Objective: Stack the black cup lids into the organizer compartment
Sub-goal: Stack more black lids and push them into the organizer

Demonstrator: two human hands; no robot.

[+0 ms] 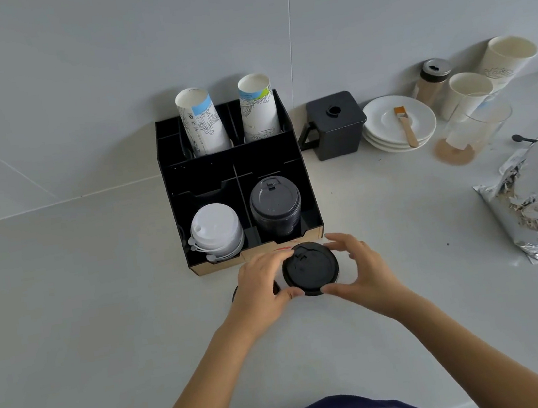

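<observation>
Since the black lid (310, 268) sits flat between both hands just before the organizer (187, 166), left fingers (289, 293) and right fingers (331, 288) pinch its rim; the black-lid stack (276, 208) stands straight beyond, front-right compartment.

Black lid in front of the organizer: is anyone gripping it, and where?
Yes. Both hands hold the black lid by its outer rim: left hand on its left edge, right hand on its right, thumbs at the near rim.
</observation>
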